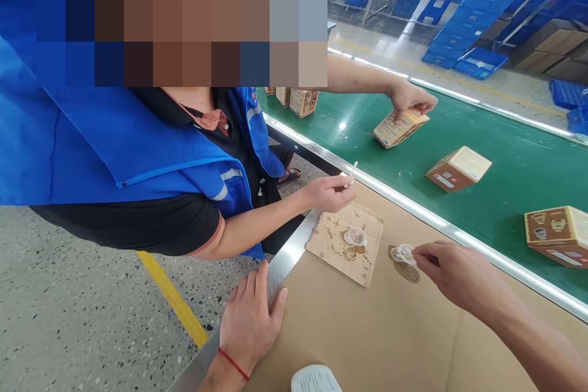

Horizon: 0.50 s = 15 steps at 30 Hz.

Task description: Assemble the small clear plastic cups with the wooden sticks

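Observation:
My left hand [252, 318], with a red string at the wrist, lies flat over the table's metal edge, fingers stretched and holding nothing. The fingers of my right hand [448, 269] are pinched together at a small clear plastic cup [402, 253]. Between them and the cup shows a thin pale stick that looks like a cotton swab [408, 256], mostly hidden by the fingers. A round wet mark surrounds that cup on the brown cardboard. To its left, another clear cup [355, 236] stands on a stained cardboard piece [337, 242], with thin sticks beside it.
A co-worker in a blue vest [156, 141] stands at the left, one hand [331, 193] holding a cotton swab, the other gripping a tilted brown box [397, 127] over the green conveyor [482, 214]. More boxes [459, 168] sit on it. A white object [316, 378] lies at the near edge.

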Tool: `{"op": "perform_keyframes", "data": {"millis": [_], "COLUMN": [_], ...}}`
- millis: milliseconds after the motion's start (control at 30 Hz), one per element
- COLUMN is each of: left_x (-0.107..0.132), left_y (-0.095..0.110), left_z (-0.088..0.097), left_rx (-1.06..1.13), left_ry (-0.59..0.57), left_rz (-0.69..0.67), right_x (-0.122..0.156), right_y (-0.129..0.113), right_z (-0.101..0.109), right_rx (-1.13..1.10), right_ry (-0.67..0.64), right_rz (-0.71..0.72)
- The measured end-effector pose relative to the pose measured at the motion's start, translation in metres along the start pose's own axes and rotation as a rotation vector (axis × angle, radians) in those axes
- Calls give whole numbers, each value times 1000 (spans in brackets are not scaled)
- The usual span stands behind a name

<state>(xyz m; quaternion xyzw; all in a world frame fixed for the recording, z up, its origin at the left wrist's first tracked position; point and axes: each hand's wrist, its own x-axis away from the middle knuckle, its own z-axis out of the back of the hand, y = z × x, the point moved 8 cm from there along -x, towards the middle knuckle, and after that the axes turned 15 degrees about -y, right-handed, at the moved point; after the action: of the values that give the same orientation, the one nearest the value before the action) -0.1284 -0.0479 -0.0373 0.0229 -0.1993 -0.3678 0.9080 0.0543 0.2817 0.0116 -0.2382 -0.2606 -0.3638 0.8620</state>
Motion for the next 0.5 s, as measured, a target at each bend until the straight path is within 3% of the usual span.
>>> {"op": "perform_keyframes", "data": {"millis": [500], "left_x": [-3], "left_y": [4], "left_z": [-5], "left_rx": [-37], "left_ry": [-1], "left_rz": [34], "right_x": [-1], "right_y": [6], "right_z": [-2], "right_rx": [20], "right_ry": [7], "right_rz": [-5]}}
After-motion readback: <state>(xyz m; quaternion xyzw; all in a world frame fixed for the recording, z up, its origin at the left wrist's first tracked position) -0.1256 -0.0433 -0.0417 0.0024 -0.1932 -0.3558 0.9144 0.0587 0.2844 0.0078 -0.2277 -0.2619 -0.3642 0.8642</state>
